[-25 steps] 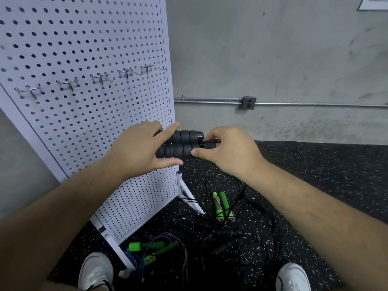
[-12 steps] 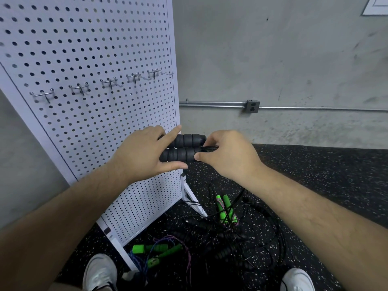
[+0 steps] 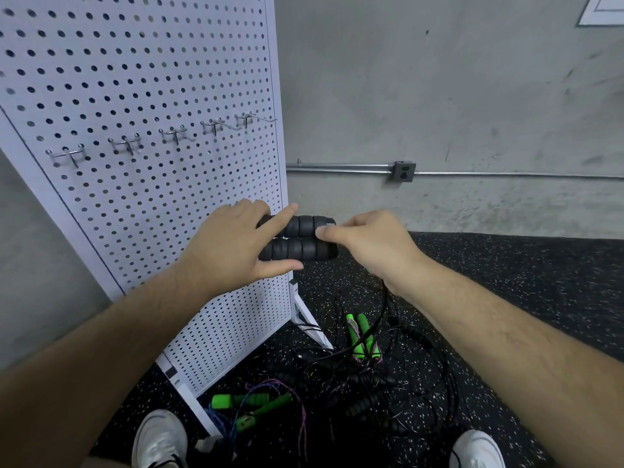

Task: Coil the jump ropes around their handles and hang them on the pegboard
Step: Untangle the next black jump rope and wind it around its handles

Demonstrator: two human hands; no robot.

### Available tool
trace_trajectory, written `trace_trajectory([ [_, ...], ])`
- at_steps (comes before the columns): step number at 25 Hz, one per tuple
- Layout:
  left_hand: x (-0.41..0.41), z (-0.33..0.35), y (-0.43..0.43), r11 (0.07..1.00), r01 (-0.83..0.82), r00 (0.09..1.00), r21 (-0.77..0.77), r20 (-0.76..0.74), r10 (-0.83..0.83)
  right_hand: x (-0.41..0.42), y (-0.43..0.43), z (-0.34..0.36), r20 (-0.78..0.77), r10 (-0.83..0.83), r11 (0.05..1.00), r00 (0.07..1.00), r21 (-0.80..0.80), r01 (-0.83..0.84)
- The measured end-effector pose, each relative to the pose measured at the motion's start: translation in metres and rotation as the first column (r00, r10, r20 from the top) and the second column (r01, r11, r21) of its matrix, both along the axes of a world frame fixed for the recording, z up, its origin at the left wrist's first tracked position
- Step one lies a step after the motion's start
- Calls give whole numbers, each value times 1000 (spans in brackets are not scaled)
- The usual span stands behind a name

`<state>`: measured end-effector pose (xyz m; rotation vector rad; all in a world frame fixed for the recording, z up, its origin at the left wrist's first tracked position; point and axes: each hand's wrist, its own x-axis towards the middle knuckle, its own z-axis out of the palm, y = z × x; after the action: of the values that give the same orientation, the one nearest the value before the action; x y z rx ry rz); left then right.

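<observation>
My left hand (image 3: 233, 246) grips both black handles (image 3: 297, 249), stacked level at the pegboard (image 3: 135, 79) edge. My right hand (image 3: 368, 246) pinches their ends, possibly the rope too, which is hidden.

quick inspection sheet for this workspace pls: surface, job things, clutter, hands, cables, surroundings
surface: black speckled rubber floor
job's things: two black foam handles held side by side in front of the white pegboard; its five metal hooks are bare; green-handled ropes and loose black handles lie on the floor
clutter: nothing seen beyond the unsorted ropes
hands: left hand grips the foam handles; right hand pinches at their right end
cables: black cords tangled on the floor, one running up under the right hand; metal conduit with a box along the wall
surroundings: concrete wall; white shoes at the bottom edge
</observation>
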<state>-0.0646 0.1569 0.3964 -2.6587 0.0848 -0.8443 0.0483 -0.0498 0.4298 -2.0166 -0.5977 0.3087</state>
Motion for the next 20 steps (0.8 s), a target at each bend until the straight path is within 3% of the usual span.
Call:
trace_trajectory([
  [4, 0, -3, -3, 999, -36, 999, -6, -22, 36, -4, 1, -7, 254, 39, 995, 966, -100, -14],
  [7, -1, -1, 1, 997, -45, 998, -68, -40, 42, -7, 0, -6, 456, 114, 982, 882, -184, -32],
  [9, -1, 0, 2, 993, -51, 997, -111, -56, 45, -5, -4, -3, 549, 251, 953, 797, -286, -103],
  [11, 1, -1, -1, 990, -53, 996, -131, -80, 43, -5, -7, 0, 589, 341, 920, 733, -370, -131],
  [16, 4, -2, -10, 989, -62, 992, -135, -121, 46, -1, -5, 3, 595, 243, 951, 766, -303, -67],
  [20, 5, 0, -16, 988, -32, 993, -149, -117, 15, 4, -16, 5, 700, 413, 897, 583, -421, -130],
])
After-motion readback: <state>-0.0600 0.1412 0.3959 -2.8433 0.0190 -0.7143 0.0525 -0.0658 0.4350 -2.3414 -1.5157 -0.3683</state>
